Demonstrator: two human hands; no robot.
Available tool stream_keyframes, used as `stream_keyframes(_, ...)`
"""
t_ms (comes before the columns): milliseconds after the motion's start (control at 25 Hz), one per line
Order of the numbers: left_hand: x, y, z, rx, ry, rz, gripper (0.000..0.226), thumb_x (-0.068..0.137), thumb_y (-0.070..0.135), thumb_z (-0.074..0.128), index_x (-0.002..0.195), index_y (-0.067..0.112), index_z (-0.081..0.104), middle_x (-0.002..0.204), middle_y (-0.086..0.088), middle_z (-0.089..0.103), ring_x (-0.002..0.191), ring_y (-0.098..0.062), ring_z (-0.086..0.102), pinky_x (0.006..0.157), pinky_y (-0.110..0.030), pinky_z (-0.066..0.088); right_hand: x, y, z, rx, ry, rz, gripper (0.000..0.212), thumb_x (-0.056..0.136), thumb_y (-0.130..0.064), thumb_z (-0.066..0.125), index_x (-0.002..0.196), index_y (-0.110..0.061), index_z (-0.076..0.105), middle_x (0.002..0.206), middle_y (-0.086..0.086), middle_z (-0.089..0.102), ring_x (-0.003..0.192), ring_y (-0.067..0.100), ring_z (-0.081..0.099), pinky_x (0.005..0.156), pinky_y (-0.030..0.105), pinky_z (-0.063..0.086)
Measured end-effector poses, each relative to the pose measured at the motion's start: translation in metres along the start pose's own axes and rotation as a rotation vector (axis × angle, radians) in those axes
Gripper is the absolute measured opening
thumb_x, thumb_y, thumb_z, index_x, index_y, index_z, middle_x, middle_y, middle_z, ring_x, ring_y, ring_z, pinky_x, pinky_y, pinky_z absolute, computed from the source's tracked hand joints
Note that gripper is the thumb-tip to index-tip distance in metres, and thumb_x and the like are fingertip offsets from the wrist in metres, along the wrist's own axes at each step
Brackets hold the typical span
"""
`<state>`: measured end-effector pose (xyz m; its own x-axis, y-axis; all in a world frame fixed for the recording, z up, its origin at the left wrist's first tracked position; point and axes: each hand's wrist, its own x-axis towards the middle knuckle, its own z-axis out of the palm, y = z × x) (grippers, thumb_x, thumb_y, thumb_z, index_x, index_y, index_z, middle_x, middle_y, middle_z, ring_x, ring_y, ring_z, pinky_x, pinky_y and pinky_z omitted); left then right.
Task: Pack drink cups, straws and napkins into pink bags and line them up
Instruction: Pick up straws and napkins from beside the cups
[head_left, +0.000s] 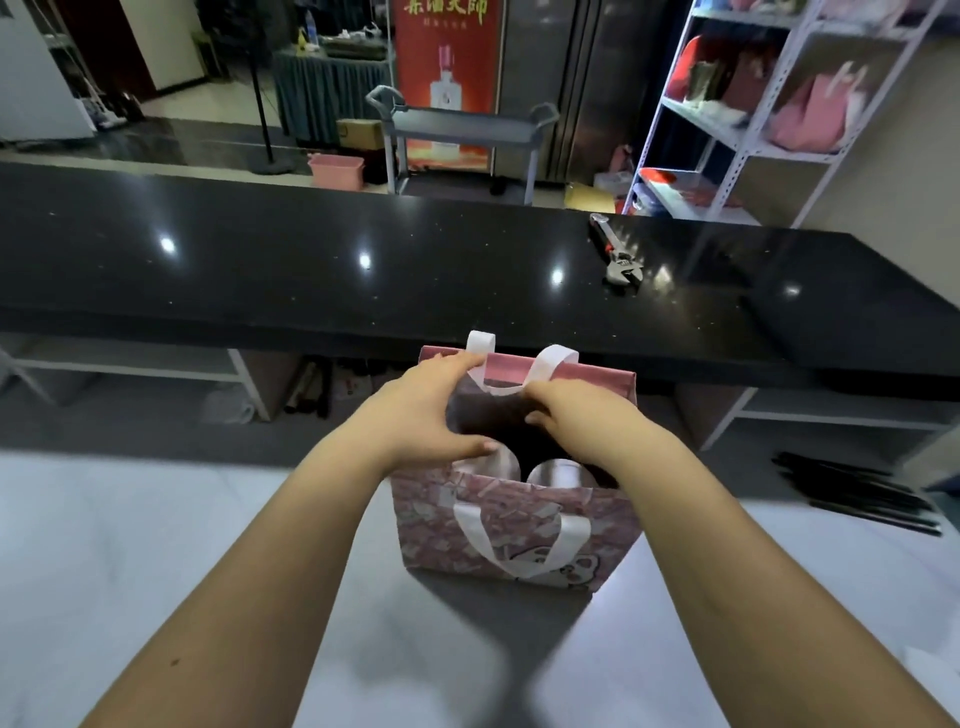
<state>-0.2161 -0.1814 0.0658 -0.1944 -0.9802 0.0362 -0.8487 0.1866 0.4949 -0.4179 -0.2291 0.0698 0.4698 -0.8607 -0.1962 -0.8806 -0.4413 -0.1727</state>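
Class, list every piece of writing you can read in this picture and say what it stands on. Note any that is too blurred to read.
Red poster: four large yellow-green characters along the top, cut off by the frame edge and too blurred to quote reliably.
Red poster, small line beneath them: too small to read.
Pink bag: cartoon print only, no readable words.
Wrench: no legible marking.

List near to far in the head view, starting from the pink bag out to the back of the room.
pink bag on the pale table → black counter, wrench on it → grey cart → red poster.
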Motion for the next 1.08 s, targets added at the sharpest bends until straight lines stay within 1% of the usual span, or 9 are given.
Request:
stream_keyframes(80,0.003,0.012,-0.003,0.171,0.122,0.008,0.08,0.078,0.049,0.069,0.145,0.031,0.031,0.141,0.006,0.048,0.128,-0.021,0.045,0.103,-0.042,0.039,-0.01,0.0,-0.01,0.025,0.02,0.006,0.025,0.099,-0.024,0.046,0.12,-0.025,0.058,0.114,0.003,0.064,0.098,0.023,0.061,0.084,0.038,0.05)
stream_keyframes(200,0.017,0.045,-0.007,0.267,0.273,0.096,0.055,0.084,0.039,0.06,0.136,0.03,0.043,0.127,0.005,0.057,0.118,-0.023,0.05,0.095,-0.044,0.038,-0.033,0.01,-0.028,0.083,0.1,0.044,0.019,0.094,-0.03,0.054,0.11,-0.034,0.063,0.109,-0.004,0.064,0.093,0.018,0.06,0.081,0.038,0.052)
stream_keyframes(360,0.04,0.103,0.014,0.272,0.229,0.232,0.047,0.087,0.038,0.056,0.132,0.029,0.048,0.125,0.005,0.056,0.116,-0.024,0.049,0.092,-0.041,0.036,-0.078,0.042,-0.046,0.209,0.32,0.116,0.019,0.09,-0.024,0.058,0.106,-0.032,0.066,0.1,-0.01,0.067,0.09,0.013,0.061,0.079,0.036,0.052)
stream_keyframes(440,0.05,0.135,0.034,0.293,0.212,0.29,0.044,0.087,0.038,0.055,0.13,0.029,0.049,0.123,0.004,0.056,0.116,-0.024,0.049,0.091,-0.04,0.035,-0.104,0.065,-0.048,0.2,0.424,0.153,0.018,0.09,-0.023,0.06,0.105,-0.029,0.067,0.097,-0.009,0.066,0.089,0.013,0.06,0.077,0.033,0.05)
stream_keyframes(640,0.066,0.214,0.091,0.205,0.232,0.342,0.035,0.087,0.038,0.055,0.12,0.028,0.057,0.114,0.001,0.059,0.108,-0.027,0.051,0.087,-0.04,0.038,-0.173,0.144,-0.033,0.167,0.509,0.309,0.01,0.091,-0.03,0.059,0.098,-0.03,0.065,0.095,-0.011,0.064,0.089,0.013,0.058,0.077,0.035,0.051)
stream_keyframes(760,0.071,0.252,0.141,0.157,0.162,0.378,0.033,0.086,0.038,0.055,0.118,0.028,0.058,0.111,0.002,0.059,0.107,-0.026,0.052,0.084,-0.039,0.037,-0.21,0.196,-0.007,0.211,0.508,0.382,0.012,0.089,-0.029,0.062,0.101,-0.028,0.063,0.099,-0.01,0.064,0.093,0.013,0.058,0.08,0.037,0.051)
stream_keyframes(880,0.071,0.285,0.207,0.215,0.048,0.373,0.035,0.088,0.034,0.051,0.122,0.025,0.054,0.113,0.0,0.057,0.108,-0.026,0.05,0.085,-0.039,0.035,-0.248,0.248,0.04,0.285,0.441,0.474,0.018,0.089,-0.029,0.062,0.106,-0.031,0.062,0.105,-0.015,0.063,0.099,0.009,0.054,0.081,0.034,0.049)
stream_keyframes(1000,0.066,0.31,0.275,0.274,-0.08,0.361,0.039,0.089,0.032,0.05,0.128,0.024,0.05,0.121,0.0,0.055,0.115,-0.026,0.046,0.092,-0.04,0.033,-0.286,0.294,0.094,0.359,0.364,0.583,0.022,0.089,-0.026,0.062,0.111,-0.031,0.062,0.112,-0.014,0.06,0.103,0.009,0.053,0.08,0.029,0.045)
stream_keyframes(1080,0.06,0.324,0.316,0.273,-0.171,0.356,0.042,0.089,0.032,0.049,0.131,0.024,0.049,0.124,0.0,0.054,0.117,-0.026,0.045,0.094,-0.04,0.032,-0.311,0.324,0.125,0.389,0.302,0.646,0.027,0.09,-0.021,0.061,0.115,-0.03,0.061,0.119,-0.011,0.057,0.108,0.011,0.051,0.083,0.031,0.045)
